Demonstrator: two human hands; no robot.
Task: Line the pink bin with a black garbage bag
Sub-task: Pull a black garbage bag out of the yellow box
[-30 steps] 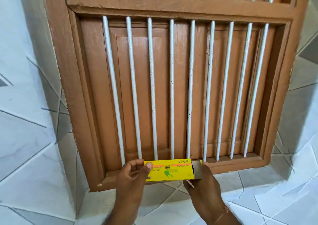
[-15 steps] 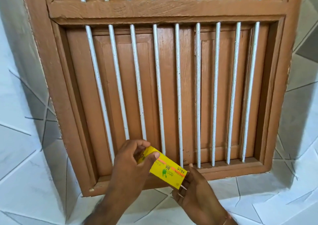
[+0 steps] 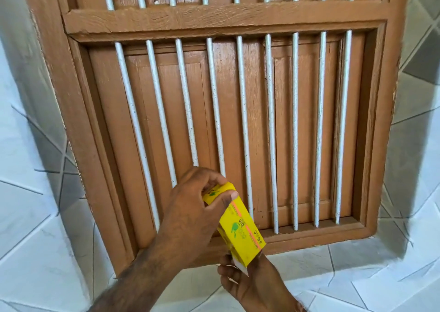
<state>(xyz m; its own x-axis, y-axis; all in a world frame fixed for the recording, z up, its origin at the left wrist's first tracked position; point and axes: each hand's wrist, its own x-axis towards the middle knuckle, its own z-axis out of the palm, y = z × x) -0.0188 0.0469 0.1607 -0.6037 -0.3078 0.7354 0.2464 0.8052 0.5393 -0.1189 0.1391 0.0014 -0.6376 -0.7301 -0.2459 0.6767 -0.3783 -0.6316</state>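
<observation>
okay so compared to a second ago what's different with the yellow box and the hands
The yellow box was held level in front of the window sill; it has been swung until it stands steeply on end, its far end up. The left hand has kept its grip and now holds the upper end. The right hand has slid beneath to the lower end, at the white flap. Both hands stayed on the box. The barred wooden window itself is unchanged.

White bars (image 3: 243, 130) stand close-set across the brown window frame (image 3: 378, 133), shutters shut behind them; open room lies over the tiled ledge (image 3: 345, 261) in front
</observation>
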